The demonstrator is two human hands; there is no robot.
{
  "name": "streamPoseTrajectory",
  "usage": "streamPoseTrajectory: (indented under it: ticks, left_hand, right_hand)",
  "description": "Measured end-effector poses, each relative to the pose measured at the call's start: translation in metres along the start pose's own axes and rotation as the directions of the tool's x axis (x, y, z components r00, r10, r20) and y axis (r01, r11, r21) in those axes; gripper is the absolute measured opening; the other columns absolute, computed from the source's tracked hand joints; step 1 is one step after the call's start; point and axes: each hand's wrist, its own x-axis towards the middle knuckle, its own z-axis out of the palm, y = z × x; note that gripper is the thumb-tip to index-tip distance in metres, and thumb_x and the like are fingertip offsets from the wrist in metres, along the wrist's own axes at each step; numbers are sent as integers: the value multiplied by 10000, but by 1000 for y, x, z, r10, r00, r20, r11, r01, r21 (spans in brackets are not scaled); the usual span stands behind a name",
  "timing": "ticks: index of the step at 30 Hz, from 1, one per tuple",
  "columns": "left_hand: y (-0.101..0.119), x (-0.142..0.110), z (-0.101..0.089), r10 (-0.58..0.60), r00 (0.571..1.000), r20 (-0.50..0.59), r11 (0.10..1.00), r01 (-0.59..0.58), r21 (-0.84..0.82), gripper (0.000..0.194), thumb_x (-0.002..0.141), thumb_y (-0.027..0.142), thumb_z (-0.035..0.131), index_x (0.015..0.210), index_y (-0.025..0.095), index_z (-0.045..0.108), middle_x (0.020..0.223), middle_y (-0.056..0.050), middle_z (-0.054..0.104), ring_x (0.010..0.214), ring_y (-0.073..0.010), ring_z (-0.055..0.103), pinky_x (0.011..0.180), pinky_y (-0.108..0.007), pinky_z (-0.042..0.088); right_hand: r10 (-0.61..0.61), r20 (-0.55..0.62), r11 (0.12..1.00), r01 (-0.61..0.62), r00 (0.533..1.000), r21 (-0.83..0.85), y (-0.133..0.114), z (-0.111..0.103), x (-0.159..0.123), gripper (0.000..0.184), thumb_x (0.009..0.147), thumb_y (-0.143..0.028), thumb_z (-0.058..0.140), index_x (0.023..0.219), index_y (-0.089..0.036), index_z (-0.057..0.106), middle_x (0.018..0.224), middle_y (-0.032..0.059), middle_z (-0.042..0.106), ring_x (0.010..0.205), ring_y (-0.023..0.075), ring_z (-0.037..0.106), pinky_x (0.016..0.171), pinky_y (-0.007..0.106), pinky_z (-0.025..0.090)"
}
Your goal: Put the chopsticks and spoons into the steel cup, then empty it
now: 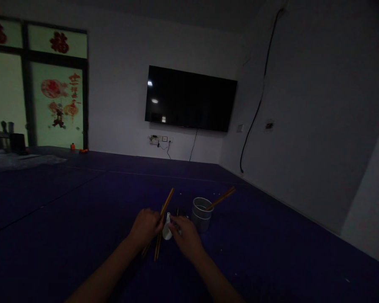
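My left hand [146,227] is closed around several wooden chopsticks [168,201], whose upper ends lean up and to the right. Below that hand, the lower ends of chopsticks [158,248] point toward me; whether all of them are gripped is unclear. My right hand [186,236] pinches a small white spoon [167,232], with its round bowl toward me and its holed handle end upward. To the right of this hand stands a grey metal cup [201,221], upright, with chopsticks [221,198] leaning out over its right rim.
Small dark objects [178,210] lie behind my right hand, too dim to name. All this is on a wide dark purple surface [91,202]. Farther off are a wall-mounted television [191,99], a hanging black cable [255,111] and clear plastic sheeting [22,160] at left.
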Motion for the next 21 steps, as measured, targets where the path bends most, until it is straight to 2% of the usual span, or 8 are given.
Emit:
streamPoseTrajectory:
  ticks: [2,4,6,10,14,16,18,21]
  left_hand:
    - [5,-1,0,104,992,-74,994,-105,-10,253,870,255,408,784,158,625,760,-97,665,810,-223,601,762,-343,405]
    - [10,-3,2,199,968,-151,979,-203,-8,221,867,238,419,810,164,620,761,-89,651,813,-221,580,770,-349,392]
    - [12,-4,6,282,934,-220,958,-286,12,192,858,228,437,859,160,616,781,-88,640,813,-221,564,763,-352,385]
    - [11,-7,12,373,864,-338,923,-381,45,197,878,234,424,853,151,601,767,-86,616,804,-221,540,742,-354,374]
    - [5,-12,14,331,840,-429,927,-374,-17,310,931,350,353,823,171,581,752,-70,596,804,-216,513,779,-373,365]
    - [2,-13,15,263,853,-451,943,-326,-67,353,944,367,310,811,174,574,760,-67,593,800,-210,504,785,-372,363]
    - [1,-13,17,186,875,-447,956,-266,-124,368,953,342,280,804,173,572,776,-65,596,794,-201,505,783,-364,361]
    - [-1,-9,22,96,905,-414,967,-184,-179,391,960,324,256,801,173,580,785,-66,609,785,-195,511,771,-355,360]
  right_hand:
    - [27,-51,985,-18,998,170,-2,0,1,382,910,-441,408,949,-179,684,826,53,684,758,176,612,700,282,467]
    - [69,-83,945,-39,994,324,-3,1,2,464,902,-508,378,754,-170,659,640,4,615,604,141,556,573,239,428]
    - [136,-114,897,-74,984,435,-4,3,3,488,876,-550,400,646,-167,596,554,-26,532,534,119,495,513,218,385]
    - [213,-153,840,-101,965,533,-6,3,3,449,834,-560,470,668,-159,584,570,-33,506,540,113,478,509,215,374]
    - [214,-299,890,-60,930,453,-11,-11,-1,450,852,-556,438,748,-159,621,576,-27,515,548,124,483,505,223,375]
    - [207,-444,935,-42,872,352,-12,-25,-4,454,861,-556,423,805,-161,641,591,-14,543,555,136,506,517,235,387]
    - [157,-601,975,-28,783,219,-10,-41,-6,474,861,-567,413,862,-157,652,657,22,606,617,165,566,579,262,418]
    - [129,-806,991,-99,578,88,-2,-63,-6,526,874,-585,368,910,-138,645,737,79,656,710,210,621,661,299,435]
